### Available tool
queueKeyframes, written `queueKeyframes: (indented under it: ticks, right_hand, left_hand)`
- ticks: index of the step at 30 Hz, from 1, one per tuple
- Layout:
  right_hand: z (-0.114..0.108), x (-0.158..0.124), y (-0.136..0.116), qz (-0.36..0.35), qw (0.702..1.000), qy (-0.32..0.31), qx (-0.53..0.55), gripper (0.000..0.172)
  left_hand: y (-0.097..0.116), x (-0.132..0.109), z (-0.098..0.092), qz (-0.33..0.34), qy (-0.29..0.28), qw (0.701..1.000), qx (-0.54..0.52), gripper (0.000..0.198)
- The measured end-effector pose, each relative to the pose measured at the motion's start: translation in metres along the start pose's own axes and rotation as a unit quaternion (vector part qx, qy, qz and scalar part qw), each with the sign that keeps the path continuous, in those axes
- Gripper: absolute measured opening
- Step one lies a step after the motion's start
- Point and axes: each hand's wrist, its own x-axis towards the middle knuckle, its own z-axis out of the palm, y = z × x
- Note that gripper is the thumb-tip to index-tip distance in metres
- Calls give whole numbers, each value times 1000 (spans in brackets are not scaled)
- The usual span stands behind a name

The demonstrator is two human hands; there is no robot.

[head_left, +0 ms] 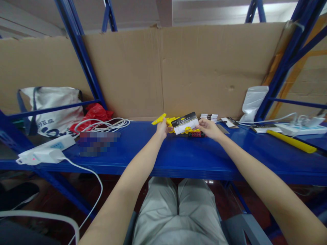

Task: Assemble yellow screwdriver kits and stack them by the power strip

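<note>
My left hand (161, 128) is closed around a yellow plastic piece (158, 119) that sticks out up and to the left. My right hand (208, 128) pinches the right edge of a black and white packaging card (185, 123). The card sits between both hands, just above the blue shelf (178, 153). Yellow parts (189, 129) show behind and under the card. A red and black ribbed handle (196, 134) lies on the shelf below the card, close to my right hand.
At the left are a white power strip (46, 151) with cable, a coiled white cable (104, 124), a red bag (95, 113) and a white tote bag (55, 109). At the right lie a yellow bar (291, 141), another power strip (301, 129), a white pouch (254, 102) and small cards (209, 116). Cardboard (163, 71) backs the shelf.
</note>
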Motion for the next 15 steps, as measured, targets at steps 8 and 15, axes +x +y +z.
queueKeyframes:
  ticks: [8,15]
  right_hand:
    - [-1,2,3,-22,1000,1,-12,48]
    - [0,3,3,-38,999,27,-5,46]
  left_hand:
    - [1,-6,3,-41,-73,996,-5,20]
    - [2,-2,0,-43,-76,996,-3,23]
